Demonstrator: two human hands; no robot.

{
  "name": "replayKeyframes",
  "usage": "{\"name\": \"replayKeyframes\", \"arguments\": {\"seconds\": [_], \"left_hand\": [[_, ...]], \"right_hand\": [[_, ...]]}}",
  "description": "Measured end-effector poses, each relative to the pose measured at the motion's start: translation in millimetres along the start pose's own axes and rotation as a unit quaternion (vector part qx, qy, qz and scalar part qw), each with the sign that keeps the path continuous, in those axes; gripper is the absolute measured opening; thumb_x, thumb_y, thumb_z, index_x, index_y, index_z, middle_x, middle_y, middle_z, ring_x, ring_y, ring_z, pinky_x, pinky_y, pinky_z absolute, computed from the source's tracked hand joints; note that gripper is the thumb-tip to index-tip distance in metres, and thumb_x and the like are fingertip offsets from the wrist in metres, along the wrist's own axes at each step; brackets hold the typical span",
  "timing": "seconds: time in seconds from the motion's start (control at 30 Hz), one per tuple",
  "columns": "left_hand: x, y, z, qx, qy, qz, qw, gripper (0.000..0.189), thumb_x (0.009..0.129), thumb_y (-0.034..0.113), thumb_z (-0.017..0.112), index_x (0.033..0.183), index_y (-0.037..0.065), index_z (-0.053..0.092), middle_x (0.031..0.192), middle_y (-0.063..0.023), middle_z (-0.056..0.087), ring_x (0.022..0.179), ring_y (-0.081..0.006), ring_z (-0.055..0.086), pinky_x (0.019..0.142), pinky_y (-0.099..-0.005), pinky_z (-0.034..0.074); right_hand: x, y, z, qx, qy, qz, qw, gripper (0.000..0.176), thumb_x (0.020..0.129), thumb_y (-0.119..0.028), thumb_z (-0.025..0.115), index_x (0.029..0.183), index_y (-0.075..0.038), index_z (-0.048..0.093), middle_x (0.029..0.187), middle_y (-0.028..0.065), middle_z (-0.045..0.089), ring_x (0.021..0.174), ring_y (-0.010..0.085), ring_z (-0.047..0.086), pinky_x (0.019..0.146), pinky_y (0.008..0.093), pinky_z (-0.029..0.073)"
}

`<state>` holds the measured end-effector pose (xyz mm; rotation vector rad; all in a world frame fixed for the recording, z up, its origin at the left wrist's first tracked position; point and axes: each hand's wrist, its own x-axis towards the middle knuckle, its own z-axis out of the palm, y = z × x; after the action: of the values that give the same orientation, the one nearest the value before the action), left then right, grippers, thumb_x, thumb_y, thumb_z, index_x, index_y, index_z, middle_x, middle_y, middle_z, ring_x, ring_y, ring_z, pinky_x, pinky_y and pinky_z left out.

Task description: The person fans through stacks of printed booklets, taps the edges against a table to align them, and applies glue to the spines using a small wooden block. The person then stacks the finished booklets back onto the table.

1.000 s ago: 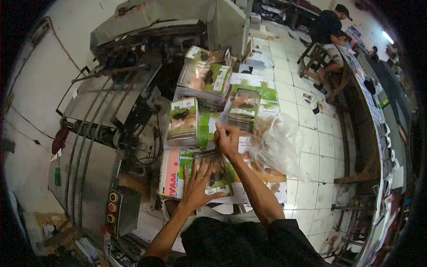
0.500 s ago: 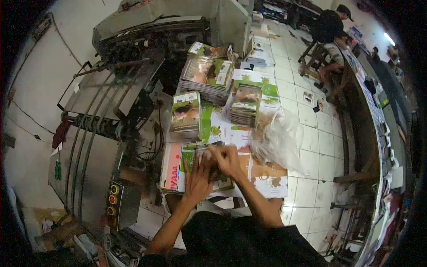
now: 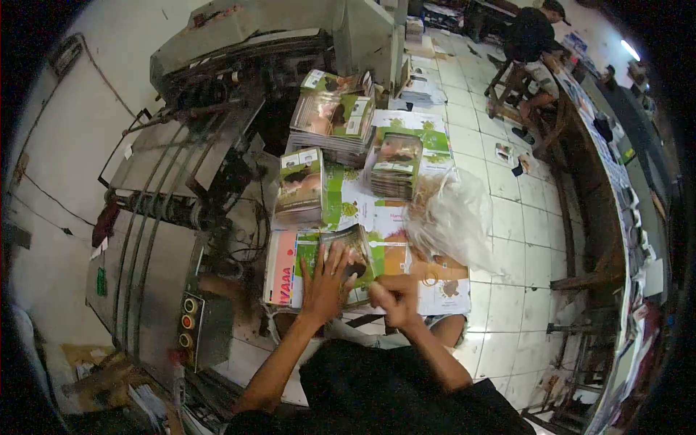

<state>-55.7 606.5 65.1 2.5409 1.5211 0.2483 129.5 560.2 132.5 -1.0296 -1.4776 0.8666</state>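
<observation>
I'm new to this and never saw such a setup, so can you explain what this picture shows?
There's no robot, just a person's two bare hands, seen from a camera worn on the head, looking forward and down. The left hand lies spread on a glossy green-and-brown printed booklet. The right hand is curled close by; it's blurred, so I can't tell whether it holds anything. Beneath them are white-and-green printed paper sheets. Farther back stand stacks of similar glossy booklets, and a crumpled, see-through plastic bag lies to the right. At left is a large grey metal machine, with a row of round buttons.
</observation>
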Motion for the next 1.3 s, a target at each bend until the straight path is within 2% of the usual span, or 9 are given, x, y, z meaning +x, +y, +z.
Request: {"name": "replayKeyframes", "arguments": {"seconds": [0.27, 0.47, 0.53, 0.7, 0.8, 0.93, 1.03, 1.13, 1.3], "left_hand": [[-1.1, 17.1, -14.1, 0.059, -0.018, -0.057, 0.996, 0.071, 0.098, 0.045, 0.046, 0.154, 0.009, 0.02, 0.159, -0.025, 0.008, 0.146, -0.0421, 0.01, 0.112, -0.0672, 0.007], [-19.9, 31.7, -24.0, -0.301, 0.144, -0.166, 0.928, 0.076, 0.091, 0.018, 0.064, 0.151, 0.0, 0.02, 0.152, -0.0307, 0.022, 0.141, -0.0438, 0.025, 0.115, -0.0474, 0.023], [-32.5, 31.5, -9.9, -0.299, 0.159, -0.193, 0.921, 0.077, 0.091, 0.02, 0.065, 0.15, -0.002, 0.019, 0.148, -0.0299, 0.032, 0.138, -0.0408, 0.033, 0.113, -0.0445, 0.029], [-39.7, 50.4, -21.4, -0.535, 0.115, -0.247, 0.8, 0.073, 0.093, 0.008, 0.059, 0.15, -0.005, 0.016, 0.148, -0.0276, 0.036, 0.134, -0.0332, 0.042, 0.109, -0.0392, 0.037], [-44.0, 45.1, 0.5, -0.462, 0.111, -0.211, 0.854, 0.071, 0.091, -0.002, 0.053, 0.151, -0.006, 0.015, 0.149, -0.0284, 0.033, 0.137, -0.0325, 0.038, 0.111, -0.0389, 0.034], [-46.4, 45.8, 9.9, -0.502, 0.141, -0.218, 0.825, 0.073, 0.087, -0.008, 0.051, 0.15, -0.006, 0.015, 0.15, -0.0279, 0.032, 0.14, -0.0343, 0.034, 0.113, -0.0386, 0.031], [-51.3, 36.4, 13.4, -0.42, 0.108, -0.2, 0.879, 0.075, 0.086, -0.008, 0.055, 0.15, -0.004, 0.017, 0.153, -0.0261, 0.029, 0.142, -0.0341, 0.031, 0.115, -0.0392, 0.028], [-47.9, 21.1, -2.8, -0.6, 0.122, -0.205, 0.764, 0.081, 0.083, -0.003, 0.063, 0.151, -0.001, 0.019, 0.155, -0.0239, 0.026, 0.142, -0.0322, 0.031, 0.114, -0.0407, 0.029], [-25.1, -3.2, -76.7, -0.464, 0.272, -0.054, 0.841, 0.067, 0.073, 0.0, 0.071, 0.134, 0.001, 0.042, 0.131, -0.0155, 0.052, 0.123, -0.0259, 0.051, 0.103, -0.0366, 0.04]], "right_hand": [[54.3, 32.7, -24.3, -0.165, 0.193, -0.042, 0.966, 0.035, 0.09, -0.017, 0.066, 0.061, 0.002, 0.057, 0.049, 0.0045, 0.051, 0.045, 0.0084, 0.044, 0.047, 0.0273, 0.036], [71.8, 39.8, -41.5, -0.126, 0.223, 0.114, 0.96, 0.018, 0.079, -0.015, 0.073, 0.074, 0.0, 0.063, 0.061, 0.0096, 0.058, 0.055, 0.0207, 0.056, 0.057, 0.0348, 0.044], [51.9, 0.6, -36.6, -0.307, 0.332, -0.165, 0.877, 0.021, 0.082, -0.016, 0.07, 0.093, 0.0, 0.063, 0.085, 0.0144, 0.063, 0.079, 0.0293, 0.06, 0.075, 0.0389, 0.045], [-22.5, 9.2, 20.7, -0.369, 0.073, 0.099, 0.921, 0.065, 0.086, -0.022, 0.065, 0.137, 0.006, 0.036, 0.126, 0.0288, 0.048, 0.111, 0.0434, 0.048, 0.094, 0.0505, 0.038], [-29.3, 26.7, 52.3, -0.241, 0.035, 0.187, 0.952, 0.077, 0.087, -0.025, 0.063, 0.144, 0.006, 0.022, 0.134, 0.034, 0.036, 0.12, 0.0486, 0.037, 0.098, 0.0565, 0.033], [2.0, 35.8, 16.8, 0.039, 0.004, 0.282, 0.959, 0.071, 0.083, -0.03, 0.072, 0.132, 0.009, 0.037, 0.111, 0.0294, 0.059, 0.104, 0.0372, 0.059, 0.088, 0.047, 0.046], [-4.6, 43.6, 17.8, -0.088, 0.032, 0.225, 0.97, 0.058, 0.079, -0.019, 0.074, 0.125, 0.003, 0.046, 0.099, 0.026, 0.066, 0.094, 0.0414, 0.064, 0.083, 0.0456, 0.051], [5.8, 19.2, 2.4, -0.172, -0.043, 0.187, 0.966, 0.048, 0.081, -0.011, 0.068, 0.124, -0.002, 0.049, 0.101, 0.0248, 0.065, 0.092, 0.0425, 0.063, 0.079, 0.0447, 0.051], [32.3, -44.2, -7.3, -0.342, -0.17, 0.049, 0.923, 0.045, 0.078, 0.006, 0.054, 0.122, -0.006, 0.053, 0.098, 0.0216, 0.06, 0.094, 0.0429, 0.062, 0.076, 0.05, 0.051]]}}
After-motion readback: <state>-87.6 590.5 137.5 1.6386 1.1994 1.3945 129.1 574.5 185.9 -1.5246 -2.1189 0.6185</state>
